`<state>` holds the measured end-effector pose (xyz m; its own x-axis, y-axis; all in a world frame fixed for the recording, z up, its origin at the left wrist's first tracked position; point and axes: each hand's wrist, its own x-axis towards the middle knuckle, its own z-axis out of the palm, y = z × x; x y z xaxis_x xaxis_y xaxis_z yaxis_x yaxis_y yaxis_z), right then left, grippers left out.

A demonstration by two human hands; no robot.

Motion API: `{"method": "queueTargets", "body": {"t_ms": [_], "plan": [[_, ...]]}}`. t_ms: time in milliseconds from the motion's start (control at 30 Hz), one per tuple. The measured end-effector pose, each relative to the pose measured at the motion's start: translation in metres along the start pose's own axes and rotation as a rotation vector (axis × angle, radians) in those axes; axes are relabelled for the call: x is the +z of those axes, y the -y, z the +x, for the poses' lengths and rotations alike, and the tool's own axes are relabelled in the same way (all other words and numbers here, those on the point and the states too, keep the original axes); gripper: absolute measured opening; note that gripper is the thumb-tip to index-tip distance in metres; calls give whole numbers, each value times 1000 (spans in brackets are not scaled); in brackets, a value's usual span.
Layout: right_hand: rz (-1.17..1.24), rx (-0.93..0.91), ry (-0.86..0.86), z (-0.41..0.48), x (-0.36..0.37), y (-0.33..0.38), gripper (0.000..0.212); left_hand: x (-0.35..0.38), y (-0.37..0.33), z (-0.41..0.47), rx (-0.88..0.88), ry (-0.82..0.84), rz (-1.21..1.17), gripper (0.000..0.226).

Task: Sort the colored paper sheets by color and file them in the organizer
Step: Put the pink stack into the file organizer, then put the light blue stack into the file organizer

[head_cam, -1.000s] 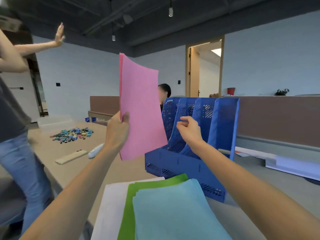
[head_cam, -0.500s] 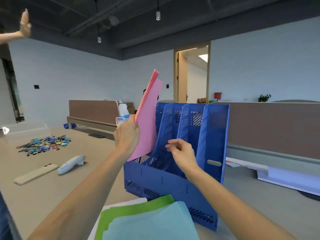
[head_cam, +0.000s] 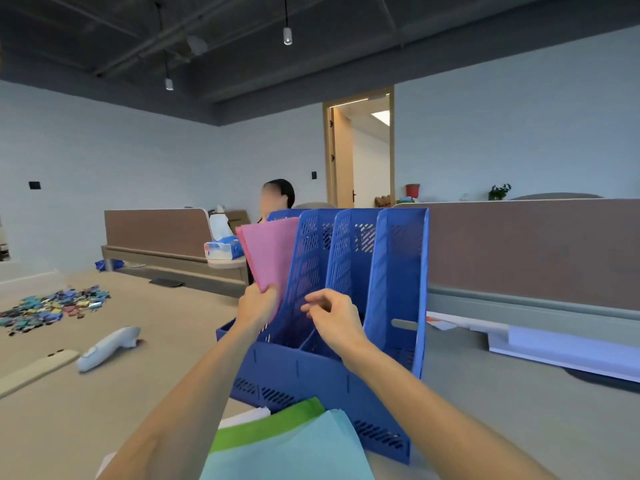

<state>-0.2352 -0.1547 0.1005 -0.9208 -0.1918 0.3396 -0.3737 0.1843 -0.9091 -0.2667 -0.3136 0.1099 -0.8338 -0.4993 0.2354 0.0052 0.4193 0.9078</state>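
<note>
The fingers and thumb of your left hand [head_cam: 258,306] are curled tight on the bottom edge of the pink sheets [head_cam: 270,254], pinching them as one bundle. The sheets stand nearly upright, leaning a little to the left, with their lower part inside the leftmost slot of the blue organizer [head_cam: 398,271]. Their pink shows through the perforated divider on that slot's right side.

The fingers of your right hand [head_cam: 332,320] are loosely bent, with thumb and forefinger close together just at the slanted front edge of the next divider. You cannot tell from here whether they grip that edge or only hang in front of it. The three slots to the right hold no visible paper.

Nearer to you, in front of the organizer, lies the stack: light blue sheets [head_cam: 287,452] on top, a green sheet [head_cam: 270,424] beneath them, and a white sheet [head_cam: 246,417] showing at the far edge.

Out to the left on the table [head_cam: 69,427] lie a white handheld device [head_cam: 107,348], a flat beige slab [head_cam: 34,368] and a heap of small coloured pieces [head_cam: 52,306]. Behind the organizer a person [head_cam: 277,192] sits beside a tissue box [head_cam: 221,249].
</note>
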Motion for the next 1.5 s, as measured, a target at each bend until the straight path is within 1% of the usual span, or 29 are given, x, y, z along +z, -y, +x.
{"method": "queueTargets", "body": {"t_ms": [33, 100, 133, 200, 300, 467, 567, 667, 733, 800, 867, 900, 933, 1000, 1033, 1133, 1167, 1200, 1267, 1300, 1333, 1400, 1433, 1500], "plan": [[-4, 8, -5, 0, 0, 0, 25, 0, 1, 0, -30, 2, -23, 43], [-20, 11, -12, 0, 0, -1, 25, -1, 4, 2, -37, -6, -44, 54], [-27, 11, -14, -1, 0, -2, 25, -2, 0, -2, -34, -11, -48, 56], [-32, 13, -23, -1, -1, -2, 24, -7, -9, -10, -19, -24, -71, 52], [-38, -10, -67, -1, -3, 0, 23, -17, -17, -17, -15, -79, -70, 54], [-90, -113, -124, -12, -6, 6, 25, -45, -17, -33, 28, -106, -49, 52], [-90, -173, -122, -37, -8, 10, 27, -64, -16, -68, 36, -145, -87, 53], [-104, -256, -117, -71, -12, 7, 28, -79, -9, -112, 15, -92, -78, 45], [-153, -296, -107, -95, -17, 2, 29, -87, 2, -142, -23, -45, -104, 34], [-221, -264, -92, -118, -21, -9, 30, -94, 10, -181, -80, 8, -120, 10], [-346, -139, -43, -140, -25, -21, 25, -101, 18, -217, -141, 76, -111, 17], [-425, -53, -1, -150, -26, -29, 21, -104, 23, -231, -181, 106, -108, 14], [-504, 38, 53, -160, -28, -36, 21, -107, 28, -246, -224, 128, -96, 5], [-642, 188, 175, -179, -31, -47, 38, -112, 40, -267, -312, 162, -96, 18], [-686, 222, 224, -188, -32, -49, 47, -114, 45, -276, -346, 178, -95, 22], [-750, 210, 276, -211, -31, -46, 62, -120, 53, -295, -435, 189, -217, 21], [-791, 191, 288, -217, -30, -44, 62, -122, 54, -299, -449, 187, -246, 25], [-848, 171, 309, -221, -28, -43, 58, -126, 54, -301, -459, 183, -245, 34], [-927, 164, 345, -226, -24, -44, 50, -132, 56, -301, -472, 172, -194, 50], [-933, 172, 349, -228, -23, -44, 48, -134, 55, -301, -483, 179, -185, 50], [-926, 174, 340, -230, -23, -43, 47, -135, 54, -301, -495, 191, -201, 45], [-902, 168, 304, -234, -22, -41, 45, -137, 51, -303, -534, 213, -256, 28], [-898, 170, 288, -237, -22, -41, 45, -137, 48, -307, -556, 221, -272, 24], [-910, 176, 275, -241, -19, -41, 46, -137, 46, -308, -569, 235, -272, 26]]}}
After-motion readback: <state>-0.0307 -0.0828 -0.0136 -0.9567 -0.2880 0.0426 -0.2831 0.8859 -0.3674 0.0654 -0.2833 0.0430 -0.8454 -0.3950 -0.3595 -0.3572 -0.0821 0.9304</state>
